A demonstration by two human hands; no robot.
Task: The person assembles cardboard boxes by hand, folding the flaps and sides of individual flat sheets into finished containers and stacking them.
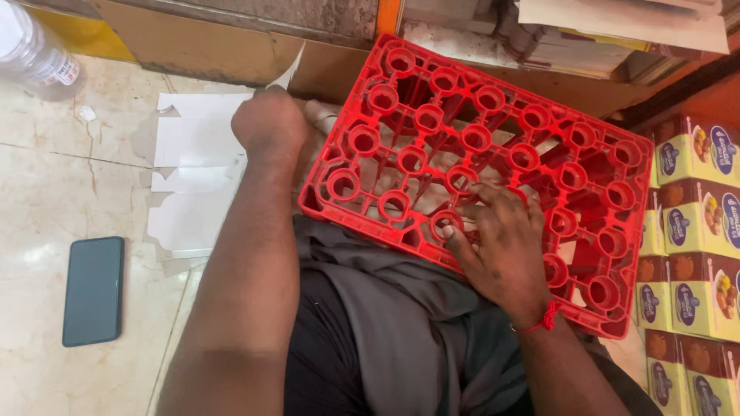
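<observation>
The right hand [505,250] lies flat and open on a red plastic crate [478,166], fingers spread across its grid of round holes, with the fingertips [493,192] resting on the rims near the middle and the thumb by the near edge. A red thread [543,320] circles that wrist. The crate sits tilted across the person's lap, on grey cloth [393,308], its far corner pointing toward the wall.

The left hand [268,123] is curled shut, pinching the edge of a white flat cardboard sheet [196,146] and lifting one corner of it. That sheet lies on top of more of the same, spread on the pale marble floor [62,185] just left of the crate.

A dark phone [93,290] lies face up on the floor, well apart from the left arm. A clear plastic bottle [31,50] stands at the upper left. Yellow and red boxes [694,231] are stacked along the right side, just beside the crate.
</observation>
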